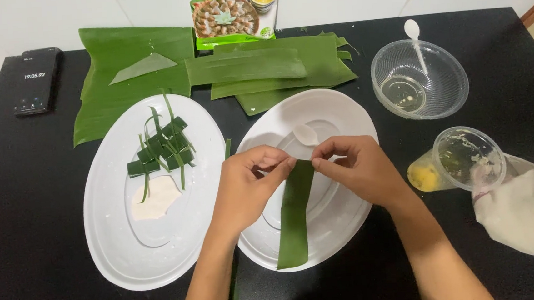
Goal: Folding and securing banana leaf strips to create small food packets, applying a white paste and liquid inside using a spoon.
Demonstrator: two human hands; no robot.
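The black tabletop [26,204] carried everything, with broad banana leaves [129,65] spread along its far edge. Two white oval plates sat near me: the left plate [107,242] held folded leaf parcels [163,148] and a pale dab of dough [156,198], and the right plate [341,220] lay under my hands with a small white spoon [305,135] resting in it. Right of that stood a clear plastic bowl [422,79], a tipped cup [462,158] with yellow filling, and a bag of white dough [531,213].

The leaf strip [295,214] ran from my fingertips down over the near rim of the right plate. My left hand [247,182] pinched its far end at the left corner, fingers closed on it, and my right hand [356,166] pinched the right corner the same way. To fold it well, I judged both corners wanted even tension and a gentle crease, because such a leaf splits easily along its grain.
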